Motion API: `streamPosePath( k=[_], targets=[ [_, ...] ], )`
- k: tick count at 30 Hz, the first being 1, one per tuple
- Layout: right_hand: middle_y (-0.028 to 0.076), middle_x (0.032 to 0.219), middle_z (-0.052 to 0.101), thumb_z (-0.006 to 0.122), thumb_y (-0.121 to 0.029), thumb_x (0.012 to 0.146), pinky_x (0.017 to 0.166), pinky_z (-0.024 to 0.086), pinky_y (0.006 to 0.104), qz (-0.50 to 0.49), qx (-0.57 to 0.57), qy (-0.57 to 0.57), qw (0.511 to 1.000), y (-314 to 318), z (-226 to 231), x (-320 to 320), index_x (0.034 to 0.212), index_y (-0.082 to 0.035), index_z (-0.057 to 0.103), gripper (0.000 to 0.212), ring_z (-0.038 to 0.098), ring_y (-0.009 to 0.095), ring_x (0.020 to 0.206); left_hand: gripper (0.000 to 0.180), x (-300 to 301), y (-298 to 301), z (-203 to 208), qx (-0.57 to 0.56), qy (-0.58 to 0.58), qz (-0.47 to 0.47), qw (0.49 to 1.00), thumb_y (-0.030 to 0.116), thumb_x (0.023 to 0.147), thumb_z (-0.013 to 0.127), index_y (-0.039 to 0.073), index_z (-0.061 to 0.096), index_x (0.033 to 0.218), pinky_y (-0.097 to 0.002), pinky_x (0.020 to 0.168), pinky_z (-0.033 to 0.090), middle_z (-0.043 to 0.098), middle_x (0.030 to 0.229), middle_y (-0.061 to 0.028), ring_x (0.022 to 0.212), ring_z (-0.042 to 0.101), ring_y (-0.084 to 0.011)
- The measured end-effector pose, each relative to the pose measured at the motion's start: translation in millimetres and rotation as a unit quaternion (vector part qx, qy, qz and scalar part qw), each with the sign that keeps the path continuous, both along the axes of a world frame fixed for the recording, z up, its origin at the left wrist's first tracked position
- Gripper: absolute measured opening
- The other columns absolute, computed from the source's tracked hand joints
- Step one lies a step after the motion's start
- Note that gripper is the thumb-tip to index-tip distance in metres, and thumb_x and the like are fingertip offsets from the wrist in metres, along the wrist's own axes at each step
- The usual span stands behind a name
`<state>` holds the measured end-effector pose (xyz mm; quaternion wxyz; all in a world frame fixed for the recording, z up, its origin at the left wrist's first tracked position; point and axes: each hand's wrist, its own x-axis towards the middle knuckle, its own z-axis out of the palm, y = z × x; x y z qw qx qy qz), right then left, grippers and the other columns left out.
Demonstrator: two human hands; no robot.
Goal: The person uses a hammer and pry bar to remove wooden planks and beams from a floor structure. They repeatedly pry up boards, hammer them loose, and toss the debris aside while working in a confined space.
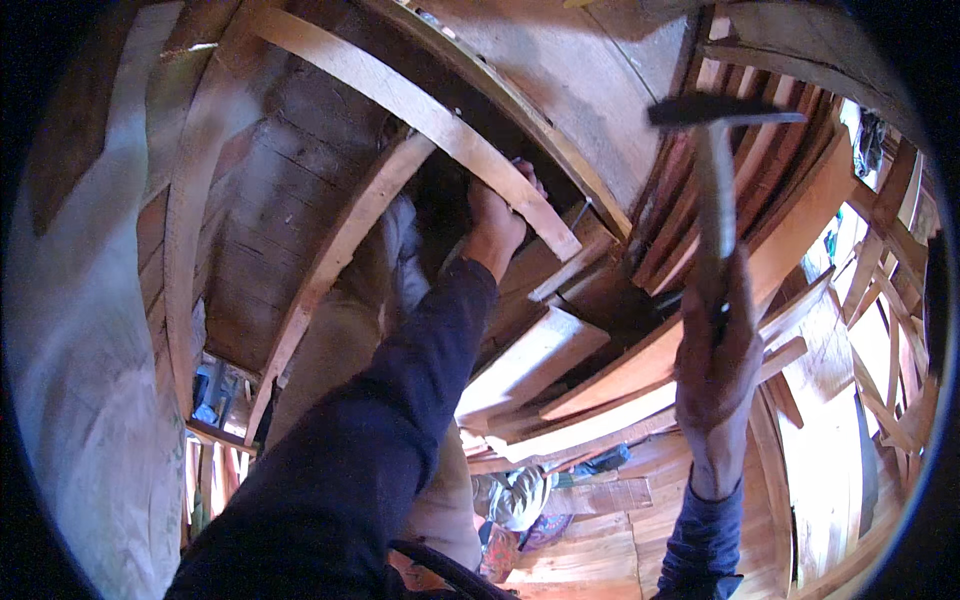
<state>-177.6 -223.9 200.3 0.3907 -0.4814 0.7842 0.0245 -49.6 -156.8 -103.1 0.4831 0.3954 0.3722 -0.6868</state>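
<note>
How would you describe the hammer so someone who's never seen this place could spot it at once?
Find the stack of long reddish-brown boards at the upper right. In front of it from this view, the hammer stands up from the person's right grip. Unlike the long boards behind, it is T-shaped: a pale greyish handle topped by a narrow, dark crosswise head.

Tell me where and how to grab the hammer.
Take the hammer low on the handle, coming from the picture's lower edge, where the right hand holds it: the handle is long and slim, and the head lies crosswise at its far end, likely left clear by a low hold.
</note>
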Motion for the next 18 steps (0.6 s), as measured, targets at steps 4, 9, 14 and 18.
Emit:
streamPosePath(
  k=[4, 9, 14, 18],
  targets=[
    [0.024, 0.09, 0.066, 0.053, -0.003, 0.09, 0.063, 0.052, 0.0384, 0.083, -0.039, -0.012, 0.996, 34.2, -29.3, -23.6, 0.139, -0.002, 0.033, 0.053, 0.067, 0.035, 0.077, 0.046, -3.3, -14.2, 17.6, 0.059, -0.025, -0.055, 0.996, 0.05, 0.089, 0.042, 0.007, 0.056, 0.083, -0.0397, 0.06, 0.047, 0.055, 0.067, -0.0073, 0.063, 0.054, -0.0238],
    [0.027, 0.091, 0.064, 0.055, -0.005, 0.088, 0.064, 0.053, 0.042, 0.046, 0.094, 0.036, 0.994, 20.5, 2.6, -19.9, 0.135, 0.002, 0.036, 0.051, 0.065, 0.042, 0.081, 0.045, -3.3, -18.4, 23.9, 0.056, -0.053, -0.048, 0.996, 0.046, 0.09, 0.04, 0.006, 0.058, 0.081, -0.0403, 0.062, 0.048, 0.055, 0.066, -0.0073, 0.058, 0.053, -0.0245],
    [0.02, 0.091, 0.065, 0.054, -0.008, 0.091, 0.064, 0.051, 0.0368, -0.098, 0.069, 0.012, 0.993, 36.1, 6.6, -19.2, 0.134, -0.001, 0.039, 0.047, 0.065, 0.03, 0.079, 0.045, 1.0, -7.8, 3.9, 0.009, -0.048, -0.094, 0.994, 0.043, 0.091, 0.041, 0.002, 0.057, 0.088, -0.0426, 0.072, 0.048, 0.057, 0.073, -0.0114, 0.069, 0.055, -0.0272],
    [0.005, 0.074, 0.058, 0.055, -0.012, 0.092, 0.045, 0.043, 0.0234, -0.329, 0.138, -0.141, 0.923, 72.4, 16.5, 7.9, 0.128, -0.004, 0.041, 0.039, 0.054, 0.01, 0.054, 0.047, 8.8, -7.4, 8.7, -0.033, -0.07, -0.149, 0.986, 0.044, 0.093, 0.041, 0.0, 0.057, 0.092, -0.0426, 0.081, 0.05, 0.061, 0.087, -0.0153, 0.084, 0.06, -0.0307]
  ],
)
